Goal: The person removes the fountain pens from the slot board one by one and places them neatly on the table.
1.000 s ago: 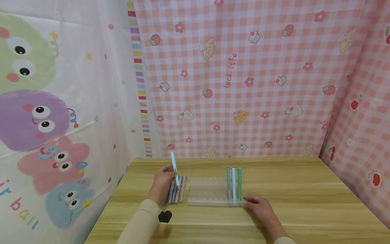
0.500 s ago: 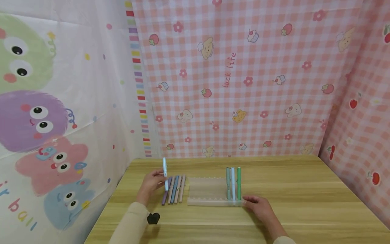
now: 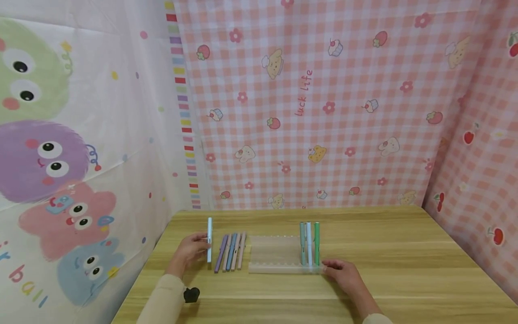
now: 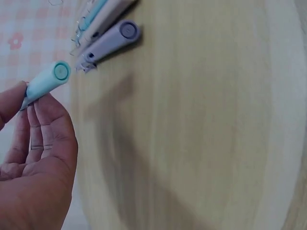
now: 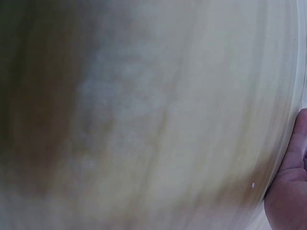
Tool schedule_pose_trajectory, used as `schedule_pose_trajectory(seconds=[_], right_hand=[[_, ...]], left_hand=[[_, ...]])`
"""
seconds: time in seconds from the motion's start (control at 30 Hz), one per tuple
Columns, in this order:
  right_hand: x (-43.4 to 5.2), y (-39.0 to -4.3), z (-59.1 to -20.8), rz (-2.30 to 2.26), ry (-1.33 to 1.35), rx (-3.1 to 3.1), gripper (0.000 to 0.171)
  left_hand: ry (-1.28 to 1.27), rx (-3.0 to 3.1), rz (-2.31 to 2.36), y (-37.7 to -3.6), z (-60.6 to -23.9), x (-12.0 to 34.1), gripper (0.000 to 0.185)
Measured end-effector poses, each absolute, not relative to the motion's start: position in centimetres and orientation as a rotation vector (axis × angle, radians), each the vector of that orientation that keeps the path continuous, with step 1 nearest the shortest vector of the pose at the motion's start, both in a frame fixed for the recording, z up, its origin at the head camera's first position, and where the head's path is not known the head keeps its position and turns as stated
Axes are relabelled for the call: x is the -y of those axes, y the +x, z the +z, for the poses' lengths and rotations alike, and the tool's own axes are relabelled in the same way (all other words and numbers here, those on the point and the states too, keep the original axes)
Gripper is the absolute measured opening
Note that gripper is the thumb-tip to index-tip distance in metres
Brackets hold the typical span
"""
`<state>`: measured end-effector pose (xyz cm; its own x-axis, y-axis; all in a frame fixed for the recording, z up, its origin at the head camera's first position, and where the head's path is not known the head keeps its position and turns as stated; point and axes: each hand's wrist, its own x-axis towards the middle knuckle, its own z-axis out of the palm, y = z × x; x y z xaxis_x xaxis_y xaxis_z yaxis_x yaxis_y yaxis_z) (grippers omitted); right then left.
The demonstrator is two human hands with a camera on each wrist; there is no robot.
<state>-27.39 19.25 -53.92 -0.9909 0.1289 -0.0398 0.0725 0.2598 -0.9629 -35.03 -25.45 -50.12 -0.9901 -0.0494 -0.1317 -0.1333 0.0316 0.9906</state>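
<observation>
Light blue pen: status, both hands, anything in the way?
Left hand pinches light blue pen, left of the loose pens. Right hand rests at clear rack corner. Three pens racked; free slots unobstructed.

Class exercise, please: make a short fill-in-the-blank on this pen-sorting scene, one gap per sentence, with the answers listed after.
1. The left hand holds a light ____ pen.
2. ____ pens stand together in the clear rack.
3. The right hand rests at the rack's ____ end.
4. Four pens lie on the ____.

Answers: blue; three; right; table
</observation>
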Motion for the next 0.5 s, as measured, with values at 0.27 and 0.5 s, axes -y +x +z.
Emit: schedule_pose_trajectory(seconds=[0.27, 0.5], right_hand=[[-19.3, -27.4, -54.0, 1.848, -0.187, 2.471, 0.021], [-19.2, -27.5, -54.1, 1.854, -0.174, 2.459, 0.02]], left_hand=[[-0.192, -2.275, 2.021, -34.8, -51.0, 25.9, 0.05], [-0.179, -2.241, 2.01, -34.9, -51.8, 26.4, 0.052]])
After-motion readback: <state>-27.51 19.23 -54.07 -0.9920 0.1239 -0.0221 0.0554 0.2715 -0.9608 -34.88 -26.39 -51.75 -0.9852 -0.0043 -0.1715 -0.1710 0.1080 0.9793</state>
